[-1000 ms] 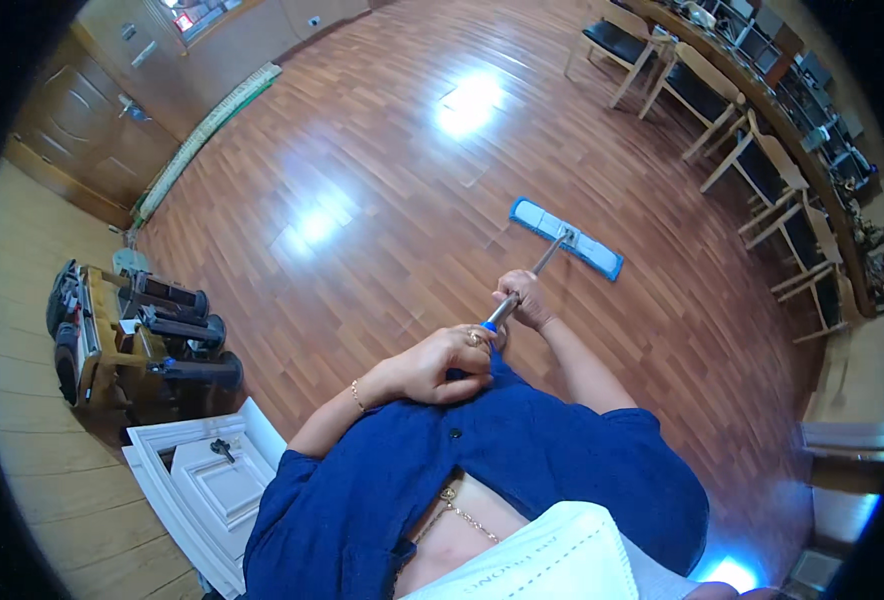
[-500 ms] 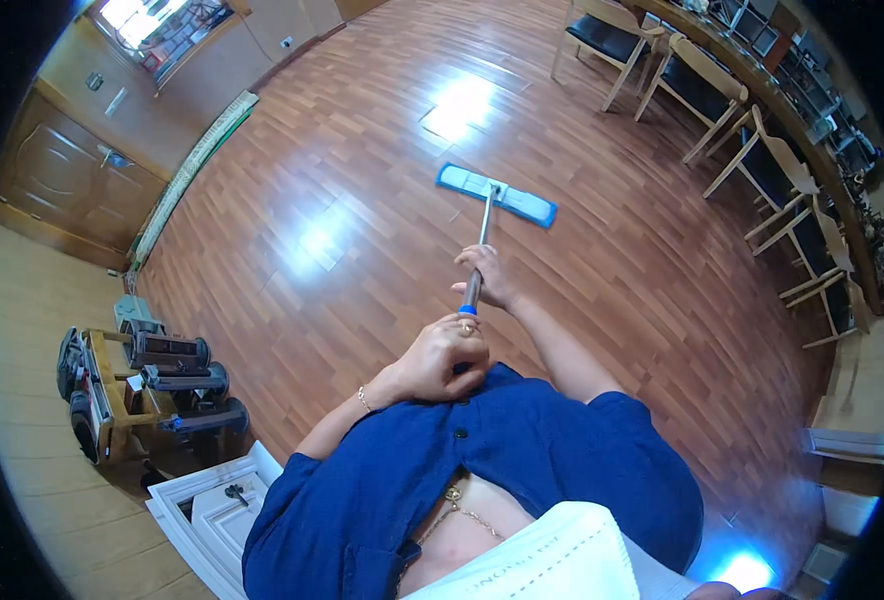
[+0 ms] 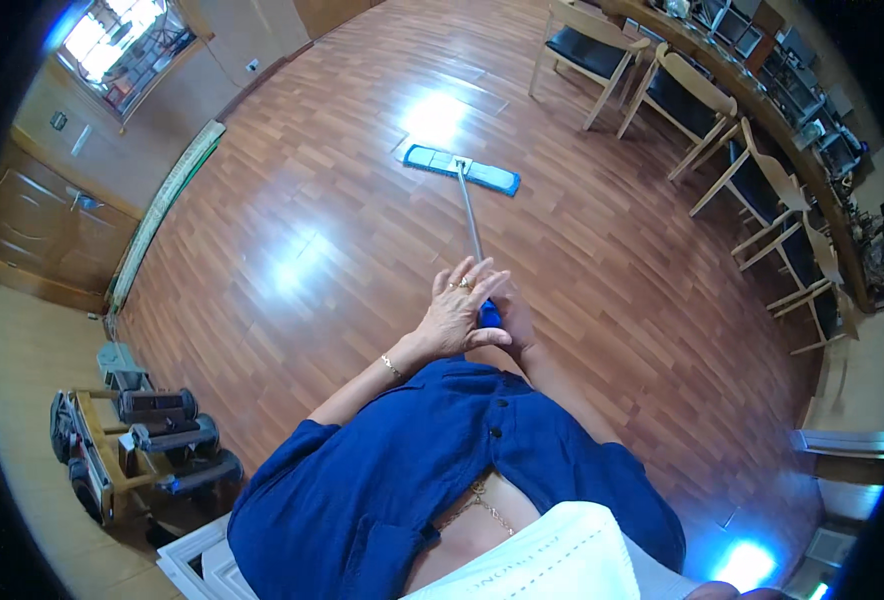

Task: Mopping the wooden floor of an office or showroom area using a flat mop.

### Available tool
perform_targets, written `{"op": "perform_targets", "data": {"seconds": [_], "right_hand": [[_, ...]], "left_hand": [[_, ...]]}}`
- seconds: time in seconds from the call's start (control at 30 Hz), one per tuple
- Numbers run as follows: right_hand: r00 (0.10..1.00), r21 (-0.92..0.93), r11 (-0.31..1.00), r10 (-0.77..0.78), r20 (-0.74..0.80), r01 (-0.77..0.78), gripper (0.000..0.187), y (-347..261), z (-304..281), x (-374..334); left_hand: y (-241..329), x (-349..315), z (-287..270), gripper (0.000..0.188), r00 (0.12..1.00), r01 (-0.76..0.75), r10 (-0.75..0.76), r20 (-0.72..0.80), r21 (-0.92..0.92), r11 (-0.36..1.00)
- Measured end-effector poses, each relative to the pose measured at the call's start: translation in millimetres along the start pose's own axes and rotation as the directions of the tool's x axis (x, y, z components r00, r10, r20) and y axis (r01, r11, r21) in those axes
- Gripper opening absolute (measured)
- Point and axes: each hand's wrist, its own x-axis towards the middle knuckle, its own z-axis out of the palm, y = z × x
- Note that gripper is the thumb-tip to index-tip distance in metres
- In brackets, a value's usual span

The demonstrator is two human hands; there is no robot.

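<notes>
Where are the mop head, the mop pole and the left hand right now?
mop head (image 3: 462, 169), head view, on the middle of the blue pad lying on the floor.
mop pole (image 3: 468, 215), head view, on the bare metal shaft.
left hand (image 3: 457, 315), head view, on the back of the hand.

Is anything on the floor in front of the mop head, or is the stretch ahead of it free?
Nothing visible lies ahead of the blue mop head: only bare wooden floor with glare patches. The wooden chairs stand off to its right, apart from it. Both hands, left hand and right hand, grip the handle.
</notes>
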Motion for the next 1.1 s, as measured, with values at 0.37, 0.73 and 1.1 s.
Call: {"op": "perform_targets", "data": {"seconds": [0.37,0.73,1.1], "right_hand": [[0.971,-0.341,0.929,-0.201,-0.130,0.147,0.022,43.1,-61.2,180.6],[0.847,-0.178,0.947,-0.320,-0.424,0.269,0.038,-108.4,-121.2,230.3],[0.615,-0.232,0.581,-0.780,0.118,0.780,0.021,-127.3,-237.0,442.0]], "left_hand": [[-203.1,135.3,-25.9,0.072,0.866,0.176,-0.143,0.480,-0.025,0.984],[-258.5,324.4,12.7,0.064,0.961,-0.199,0.218,0.168,-0.122,0.972],[-310.4,520.3,2.9,0.013,0.938,-0.194,0.230,0.259,-0.158,0.968]]}}
